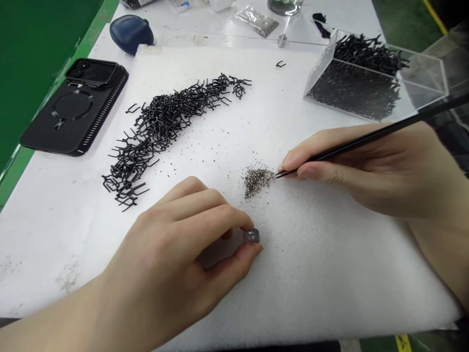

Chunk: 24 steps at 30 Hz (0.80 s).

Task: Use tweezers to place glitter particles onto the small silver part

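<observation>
My left hand (176, 249) pinches a small grey metal part (251, 236) between thumb and fingertips, low over a white foam sheet (311, 274). My right hand (351, 166) grips slim black tweezers (370, 137). Their fine tips reach the edge of a small heap of grey metallic granules (256, 181) on the foam. Dark specks lie scattered around the heap. A long curved mound of tangled black wire clips (161, 132) lies on the foam to the left of both hands.
A clear acrylic box (373, 78) of black clips stands at the far right. A phone in a black case (73, 107) lies on the left of the white table. A dark blue pouch (131, 33) and a silver packet (256, 20) lie behind the foam.
</observation>
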Tool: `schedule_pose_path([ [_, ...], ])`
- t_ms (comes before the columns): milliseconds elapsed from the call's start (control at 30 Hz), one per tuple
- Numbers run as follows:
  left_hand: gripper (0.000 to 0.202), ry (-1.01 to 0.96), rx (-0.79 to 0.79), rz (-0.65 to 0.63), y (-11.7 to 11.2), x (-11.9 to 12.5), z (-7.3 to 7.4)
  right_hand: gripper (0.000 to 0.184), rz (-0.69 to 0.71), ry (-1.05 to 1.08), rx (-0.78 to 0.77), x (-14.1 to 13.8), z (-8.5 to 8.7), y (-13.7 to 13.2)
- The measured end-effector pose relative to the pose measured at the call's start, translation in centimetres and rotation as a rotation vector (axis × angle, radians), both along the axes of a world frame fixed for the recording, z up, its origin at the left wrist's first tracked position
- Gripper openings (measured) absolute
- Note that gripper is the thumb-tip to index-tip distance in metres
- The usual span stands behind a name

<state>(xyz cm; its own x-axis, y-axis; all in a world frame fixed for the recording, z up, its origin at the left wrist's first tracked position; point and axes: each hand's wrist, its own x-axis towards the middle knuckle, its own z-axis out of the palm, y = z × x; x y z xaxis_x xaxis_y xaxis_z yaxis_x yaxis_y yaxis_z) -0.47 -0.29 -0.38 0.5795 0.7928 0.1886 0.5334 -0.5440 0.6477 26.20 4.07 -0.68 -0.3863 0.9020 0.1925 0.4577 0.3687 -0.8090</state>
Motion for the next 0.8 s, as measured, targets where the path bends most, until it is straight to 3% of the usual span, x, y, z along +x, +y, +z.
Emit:
schedule_pose_path([
  [500,0.003,0.009,0.009,-0.002,0.3,0.2,0.4,0.007,-0.041,0.023,0.02,-0.1,0.0,-0.3],
  [667,0.001,-0.001,0.042,0.059,0.1,0.3,0.4,0.003,-0.103,0.117,0.023,-0.8,0.3,-0.9],
  [800,0.003,-0.029,0.075,0.065,0.1,0.4,0.2,0.009,0.037,0.191,-0.067,-1.3,0.5,-1.9],
])
